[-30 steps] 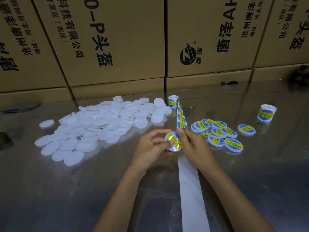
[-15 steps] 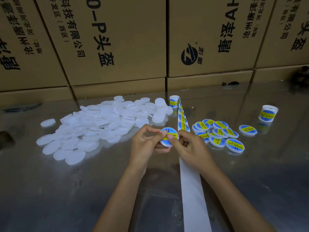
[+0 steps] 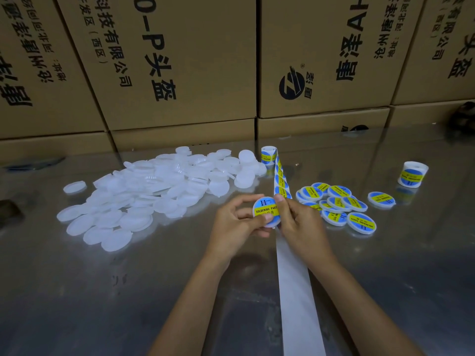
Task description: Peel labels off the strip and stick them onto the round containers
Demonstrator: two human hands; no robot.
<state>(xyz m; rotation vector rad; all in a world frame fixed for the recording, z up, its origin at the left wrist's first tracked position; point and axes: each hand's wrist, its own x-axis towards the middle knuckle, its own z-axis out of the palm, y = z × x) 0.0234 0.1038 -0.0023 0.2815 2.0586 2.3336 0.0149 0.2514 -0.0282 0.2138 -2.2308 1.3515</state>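
Observation:
Both my hands hold one round white container (image 3: 264, 211) above the table, its blue and yellow label facing me. My left hand (image 3: 235, 223) grips its left and lower edge. My right hand (image 3: 299, 224) pinches its right edge, fingertips on the label. The label strip (image 3: 280, 181) runs from a small roll (image 3: 268, 155) toward my hands, and its bare white backing (image 3: 295, 291) trails to the near edge. A heap of plain white containers (image 3: 154, 191) lies at left. Several labelled containers (image 3: 336, 204) lie at right.
A second label roll (image 3: 412, 174) stands at the far right. Stacked cardboard boxes (image 3: 180, 73) wall off the back of the shiny metal table (image 3: 102, 291). A dark object (image 3: 10, 211) sits at the left edge.
The container has been turned in my hands from tilted to facing me, with the label now flat on it. My hands stayed in about the same spot.

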